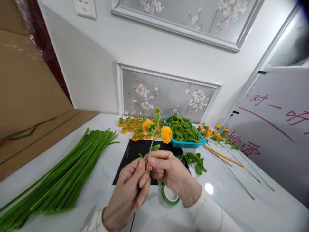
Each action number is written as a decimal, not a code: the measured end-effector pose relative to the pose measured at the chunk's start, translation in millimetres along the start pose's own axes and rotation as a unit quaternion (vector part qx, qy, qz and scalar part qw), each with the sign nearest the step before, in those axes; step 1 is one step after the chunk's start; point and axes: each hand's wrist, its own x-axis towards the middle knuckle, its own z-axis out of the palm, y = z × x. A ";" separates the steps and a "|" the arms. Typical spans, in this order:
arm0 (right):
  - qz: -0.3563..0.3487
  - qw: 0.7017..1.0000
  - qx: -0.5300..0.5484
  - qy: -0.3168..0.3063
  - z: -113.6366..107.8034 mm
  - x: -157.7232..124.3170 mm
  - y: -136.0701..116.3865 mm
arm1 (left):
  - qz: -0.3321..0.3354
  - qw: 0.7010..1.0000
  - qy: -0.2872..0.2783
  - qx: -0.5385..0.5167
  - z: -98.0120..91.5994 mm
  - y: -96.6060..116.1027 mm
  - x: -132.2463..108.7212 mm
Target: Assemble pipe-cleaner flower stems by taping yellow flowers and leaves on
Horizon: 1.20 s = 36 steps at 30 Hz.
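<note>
Both hands meet in front of me over a black mat [131, 161]. My left hand [127, 193] and my right hand [166, 172] pinch the lower part of an upright green pipe-cleaner stem [154, 137]. The stem carries two fuzzy orange balls [166, 134] and small green leaves. A roll of green tape [169, 196] lies on the white table just below my right hand, with its strip running up toward the stem.
A big bundle of green pipe cleaners [62, 177] lies at the left. Several small orange pieces [132, 127] sit behind the mat. A blue basket [187, 143] holds green leaves; loose leaves [194, 159] lie beside it. Finished stems [224, 145] lie at the right.
</note>
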 end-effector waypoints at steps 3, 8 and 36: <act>-0.004 1.000 0.008 0.020 0.8 0.0 -0.7 | -0.009 1.000 -0.022 0.012 -0.6 0.0 0.4; -0.054 0.993 -0.021 0.102 2.2 -0.1 -1.6 | 0.063 0.995 -0.024 0.073 -1.8 -2.1 1.1; -0.072 0.992 -0.031 0.096 3.2 2.1 10.5 | 0.029 0.999 0.018 0.024 3.2 -4.4 6.4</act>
